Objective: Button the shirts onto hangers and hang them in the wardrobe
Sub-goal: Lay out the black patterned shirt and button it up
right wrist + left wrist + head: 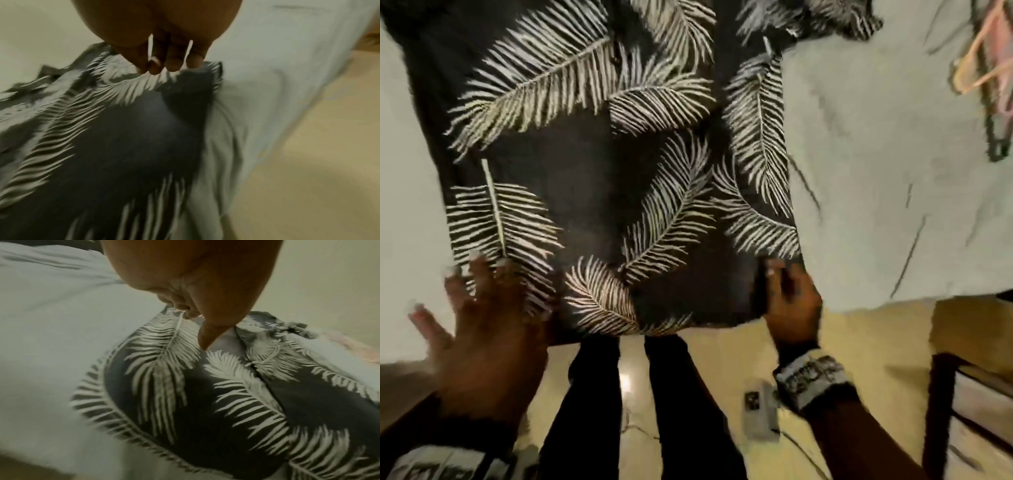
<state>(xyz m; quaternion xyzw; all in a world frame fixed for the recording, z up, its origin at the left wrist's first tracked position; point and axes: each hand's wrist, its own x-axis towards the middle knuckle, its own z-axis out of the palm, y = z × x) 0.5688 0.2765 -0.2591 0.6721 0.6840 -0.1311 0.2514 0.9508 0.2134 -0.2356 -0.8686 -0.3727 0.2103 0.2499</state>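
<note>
Left hand (482,329) spread flat, right hand (791,301) pinching hem of shirt (592,164) lying lengthwise away across bed (876,205).

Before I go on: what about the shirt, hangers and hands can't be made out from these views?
- Shirt collar: cut off by the head view's top edge.
- Buttons: too small and blurred in every view; fastened or not, unclear.
- Hangers: blurred at the head view's right edge; count unclear.
- Right hand grip on the hem: motion-blurred, also in the right wrist view.
- Left hand fingertips: blurred.

No readable text, label, brand or number anywhere; markings on the wrist bands (811,378) too blurred to make out.
</note>
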